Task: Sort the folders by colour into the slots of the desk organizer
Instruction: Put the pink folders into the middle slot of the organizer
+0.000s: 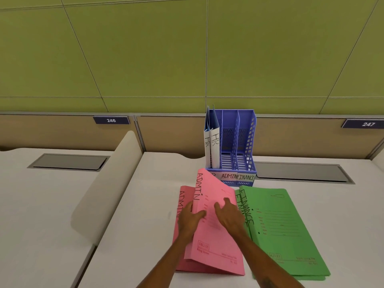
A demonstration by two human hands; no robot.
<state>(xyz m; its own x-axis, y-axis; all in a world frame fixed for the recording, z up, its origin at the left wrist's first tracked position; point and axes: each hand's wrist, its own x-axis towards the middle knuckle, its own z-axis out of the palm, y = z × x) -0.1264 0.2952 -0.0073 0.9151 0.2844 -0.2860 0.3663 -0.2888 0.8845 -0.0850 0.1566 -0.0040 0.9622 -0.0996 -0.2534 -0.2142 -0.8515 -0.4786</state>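
A blue desk organizer stands at the back of the desk, with slot labels reading ADMIN and FINANCE. Its left slot holds two blue-and-white folders; the other two slots look empty. A pink folder marked ADMIN is tilted up off a second pink folder lying flat beneath it. My left hand grips its left spine edge. My right hand presses on its cover. Two green folders marked FINANCE lie stacked to the right.
The white desk has a curved white divider to the left. Grey cable hatches sit behind the folders and on the left desk. A partition with number plates 246 and 247 backs the desk.
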